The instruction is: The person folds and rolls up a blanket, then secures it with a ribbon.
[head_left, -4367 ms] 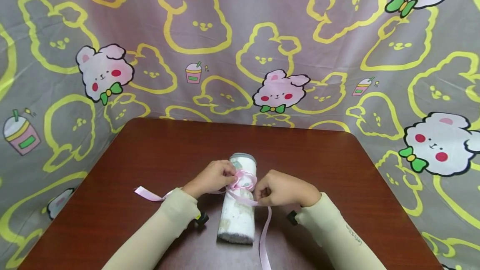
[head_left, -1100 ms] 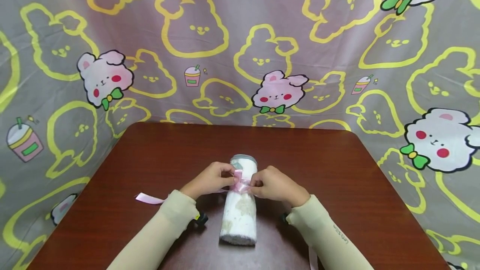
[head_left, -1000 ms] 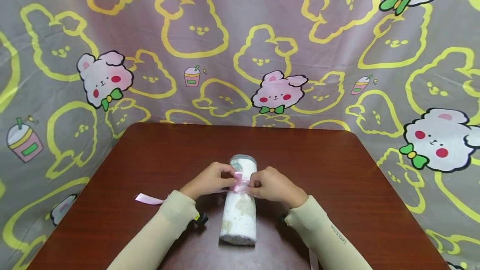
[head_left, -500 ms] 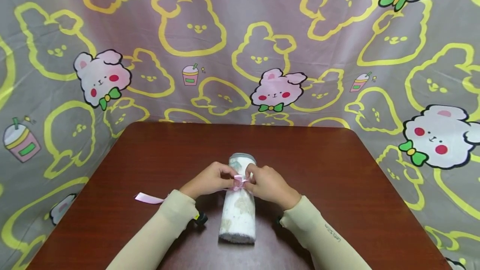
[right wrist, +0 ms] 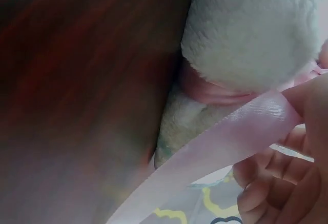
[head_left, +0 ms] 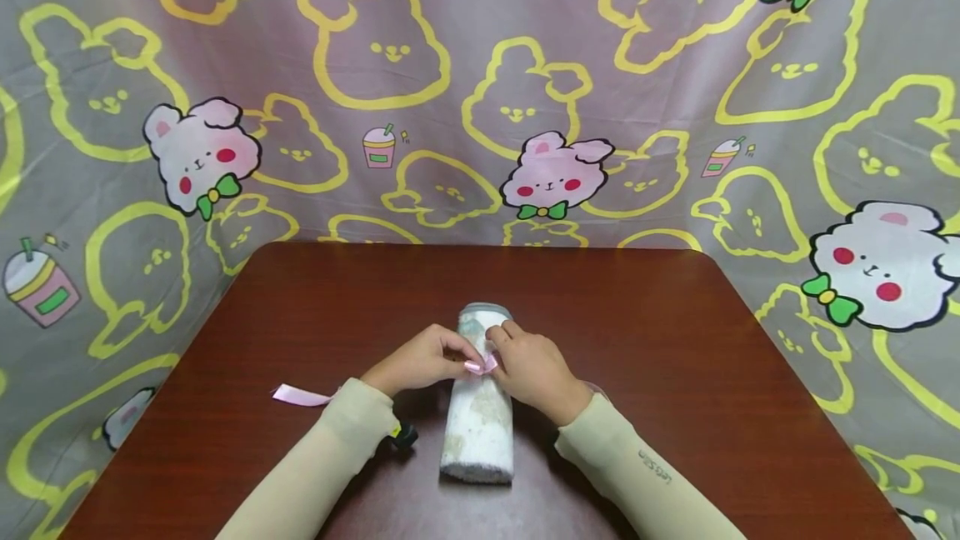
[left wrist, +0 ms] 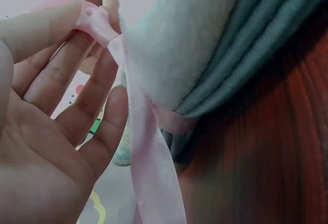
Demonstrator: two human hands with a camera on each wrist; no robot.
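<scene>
A rolled fleece blanket (head_left: 478,432), white with beige and grey-green patches, lies lengthwise on the table. Pink satin ribbon (head_left: 489,363) runs round its middle, and the left wrist view shows its folded grey-green layers. My left hand (head_left: 426,361) pinches a ribbon loop between thumb and index finger on top of the roll; its other fingers spread loosely in the left wrist view. Close against it, my right hand (head_left: 534,369) pinches ribbon too, with a long ribbon tail (right wrist: 230,137) trailing from it in the right wrist view. The fingers partly hide the knot.
The roll rests on a dark red-brown wooden table (head_left: 337,290). Left of the left sleeve lies a ribbon end (head_left: 300,396). A patterned curtain (head_left: 450,23) stands behind and at both sides. A small black device (head_left: 403,436) sits at my left wrist.
My right hand has moved left over the roll, close to my left hand. The wide ribbon loop has become a small one between the fingers. The ribbon tail near the front right has left the head view.
</scene>
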